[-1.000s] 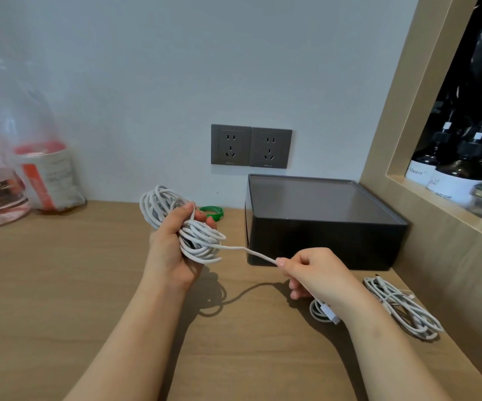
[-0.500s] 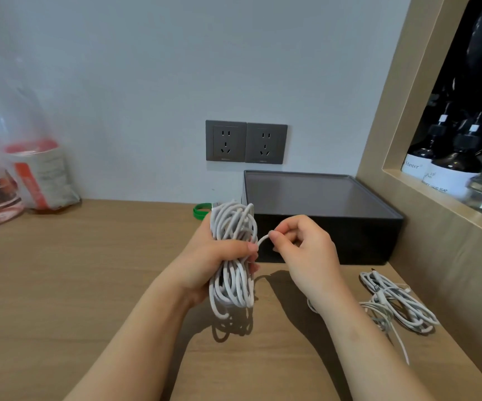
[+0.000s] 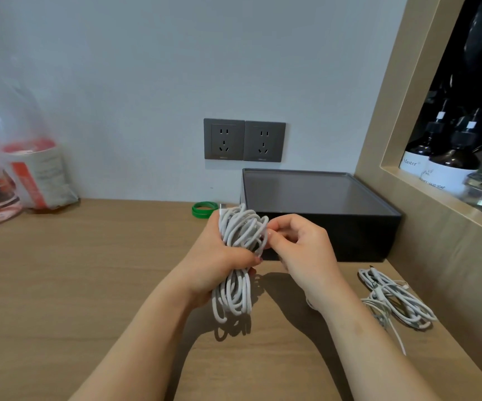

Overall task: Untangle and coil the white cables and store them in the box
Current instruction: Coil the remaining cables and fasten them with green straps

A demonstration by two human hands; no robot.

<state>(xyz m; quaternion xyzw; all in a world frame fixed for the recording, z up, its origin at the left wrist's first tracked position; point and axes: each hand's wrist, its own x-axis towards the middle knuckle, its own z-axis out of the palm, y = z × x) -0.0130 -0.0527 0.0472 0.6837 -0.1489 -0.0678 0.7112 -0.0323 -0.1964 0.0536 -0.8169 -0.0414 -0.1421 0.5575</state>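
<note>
White cable coil (image 3: 235, 296); "Master" bottle (image 3: 414, 160)

Cable bundles (image 3: 234, 296): 2, one in left hand (image 3: 213, 264), one right of right hand (image 3: 306, 253). Box (image 3: 335, 238): 1. Sockets (image 3: 224, 139): 2. Bottles (image 3: 449, 162): 2.

Soft even daylight, faint shadows beneath arms, wide-angle edge bending, blurred left edge
</note>
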